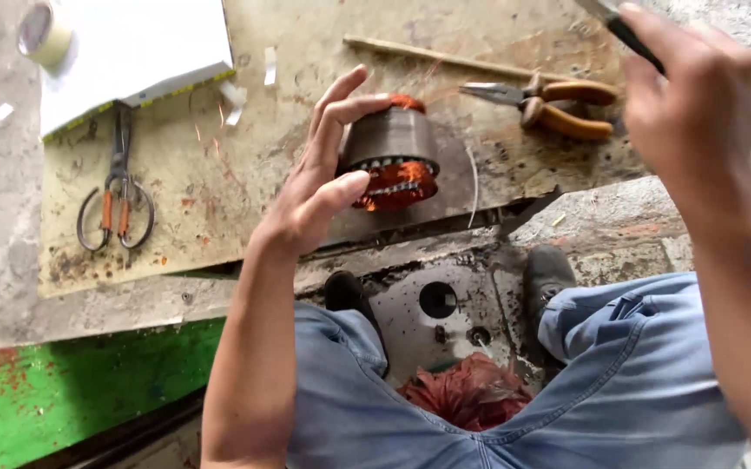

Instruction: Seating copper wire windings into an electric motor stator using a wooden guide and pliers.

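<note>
My left hand (323,169) grips a round grey motor stator (390,143) with orange copper windings, holding it by its left side above the worn wooden board (219,200). The thumb presses near the lower winding and the fingers curl over the top. My right hand (697,95) is raised at the upper right, closed around a thin dark tool (623,26) whose tip points up and left. Orange-handled pliers (549,104) lie on the board between the two hands.
Scissors (117,195) lie on the board's left part, beside a white sheet (132,52) and a tape roll (44,33). A thin wooden stick (445,59) lies at the far edge. A heap of copper wire (469,391) sits between my knees, and a green surface (72,391) at lower left.
</note>
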